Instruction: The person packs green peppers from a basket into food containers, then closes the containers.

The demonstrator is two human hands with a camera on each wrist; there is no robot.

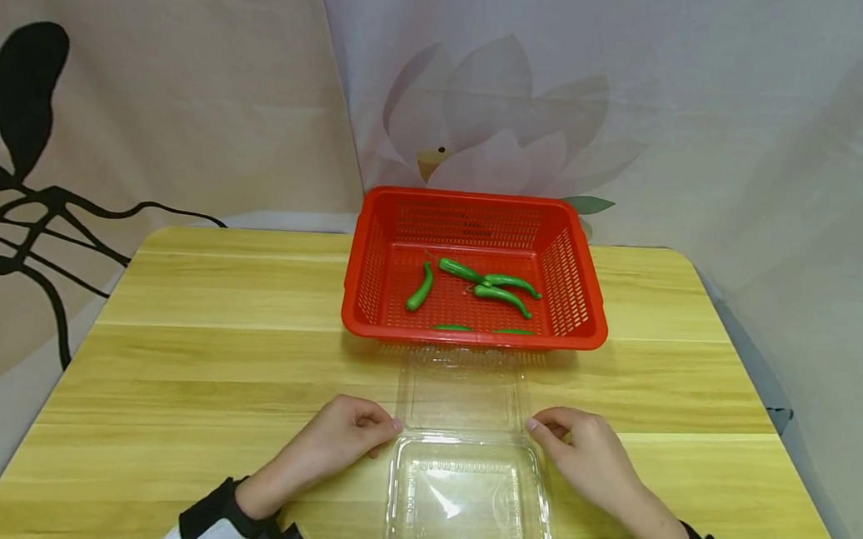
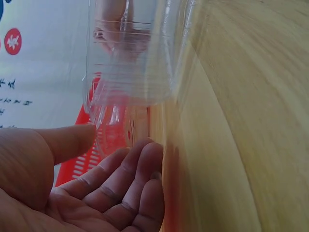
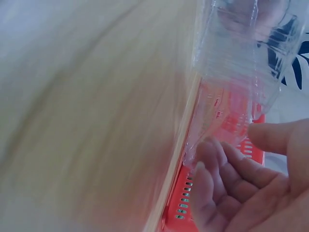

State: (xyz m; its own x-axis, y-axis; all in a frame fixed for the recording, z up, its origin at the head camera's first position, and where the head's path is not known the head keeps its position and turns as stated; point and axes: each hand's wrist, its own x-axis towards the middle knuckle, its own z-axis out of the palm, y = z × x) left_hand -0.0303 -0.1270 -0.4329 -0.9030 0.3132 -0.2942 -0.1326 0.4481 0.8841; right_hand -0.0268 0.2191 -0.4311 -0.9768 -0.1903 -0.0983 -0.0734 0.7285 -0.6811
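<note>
A clear plastic clamshell box lies unfolded on the table, its shallower half reaching toward the basket. By the left end of its hinge is my left hand, thumb tip right at the edge. My right hand mirrors it at the right end. In the left wrist view, a gap shows between thumb and loosely bent fingers, with the clear box beyond. The right wrist view likewise has the thumb apart from the fingers; the box stands past them.
Behind the box sits a red plastic basket with several green chili peppers inside. The wooden table ends at a printed cloth backdrop. A black strap with a camera is round my left wrist.
</note>
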